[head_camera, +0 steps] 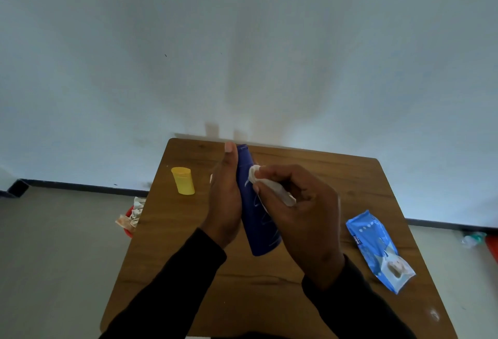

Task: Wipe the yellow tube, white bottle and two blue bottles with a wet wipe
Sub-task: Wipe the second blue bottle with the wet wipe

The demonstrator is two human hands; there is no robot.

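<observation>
Now | blue bottle [262, 231] tilted, cap end away | left hand [225, 198] grips it | right hand [301, 212] pinches wet wipe [269, 187] against it.

Dim, bluish light; soft shadows on wall [229, 82]; slight blur throughout; wide-angle bending at edges.

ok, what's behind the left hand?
The left hand holds a blue bottle on its right side. A small white sliver shows at the hand's left edge; what it belongs to is covered, so I cannot tell.
</observation>
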